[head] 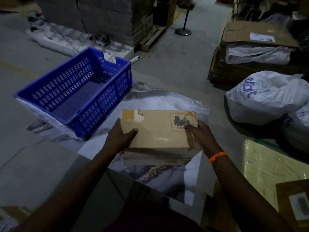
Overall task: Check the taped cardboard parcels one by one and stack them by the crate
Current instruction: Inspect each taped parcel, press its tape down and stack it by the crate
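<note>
A taped cardboard parcel [158, 129] with a red-bordered battery label lies on top of another parcel [158, 156] on a marble-patterned sheet [167, 180]. My left hand [121, 137] grips its left end, thumb on the top face. My right hand [201, 137], an orange band at its wrist, holds the right end where the brown tape is torn. The blue slotted crate [75, 96] stands just to the left of the stack and holds nothing that I can see.
White printed sacks [267, 97] lie at the right. Behind them sits a stack of flattened cartons [255, 52]. A pallet of boxes [103, 19] and a stanchion post [184, 29] stand at the back. A wrapped yellowish panel [270, 164] and another box [294, 201] are at the lower right.
</note>
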